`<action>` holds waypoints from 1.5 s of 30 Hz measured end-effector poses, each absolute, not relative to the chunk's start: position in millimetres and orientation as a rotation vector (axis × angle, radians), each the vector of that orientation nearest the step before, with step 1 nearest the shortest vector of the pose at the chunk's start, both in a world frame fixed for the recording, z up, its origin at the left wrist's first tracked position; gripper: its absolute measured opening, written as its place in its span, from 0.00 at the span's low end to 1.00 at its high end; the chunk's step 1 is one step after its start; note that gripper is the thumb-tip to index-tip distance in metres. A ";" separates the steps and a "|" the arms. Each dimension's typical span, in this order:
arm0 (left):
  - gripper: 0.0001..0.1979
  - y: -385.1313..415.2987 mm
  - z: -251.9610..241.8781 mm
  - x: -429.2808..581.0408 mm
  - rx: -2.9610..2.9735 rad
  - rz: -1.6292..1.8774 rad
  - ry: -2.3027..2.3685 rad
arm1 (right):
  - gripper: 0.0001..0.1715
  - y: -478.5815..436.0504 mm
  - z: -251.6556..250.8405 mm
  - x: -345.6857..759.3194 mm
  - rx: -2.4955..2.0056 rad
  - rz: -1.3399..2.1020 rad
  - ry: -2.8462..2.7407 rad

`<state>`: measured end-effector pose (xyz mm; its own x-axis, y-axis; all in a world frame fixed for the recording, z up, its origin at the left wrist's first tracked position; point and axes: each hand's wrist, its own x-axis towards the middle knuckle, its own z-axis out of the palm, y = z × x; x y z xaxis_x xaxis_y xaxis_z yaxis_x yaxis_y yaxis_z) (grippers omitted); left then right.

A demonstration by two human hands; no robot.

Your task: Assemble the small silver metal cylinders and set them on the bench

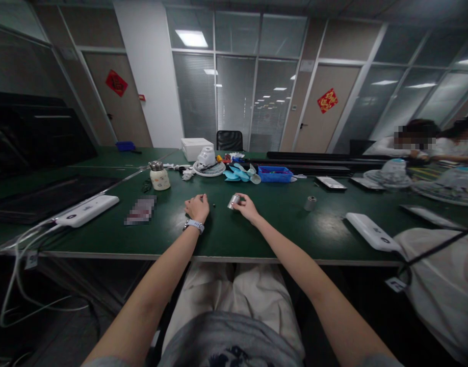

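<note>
My right hand (248,208) grips a small silver metal cylinder (233,202), tilted, just above the green table. To its left, my left hand (198,207) is closed with its fingers curled; whatever it may hold is hidden. A tiny dark piece (214,206) lies on the table between the hands. A second silver cylinder (310,204) with a small knob on top stands upright farther right, apart from both hands.
Behind the hands are a white fan body (208,165), light-blue fan blades (239,173) and a blue tray (275,174). A cream jar (159,178) stands left. White power banks (91,210) lie at both sides. Two people (413,140) sit at right.
</note>
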<state>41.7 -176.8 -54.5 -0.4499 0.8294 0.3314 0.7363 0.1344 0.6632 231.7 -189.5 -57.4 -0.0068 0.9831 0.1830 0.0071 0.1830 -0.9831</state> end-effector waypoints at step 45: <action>0.19 -179.0 -52.1 41.6 1.618 1.168 2.293 | 0.20 -181.4 -36.2 217.0 -1.443 0.055 -2.089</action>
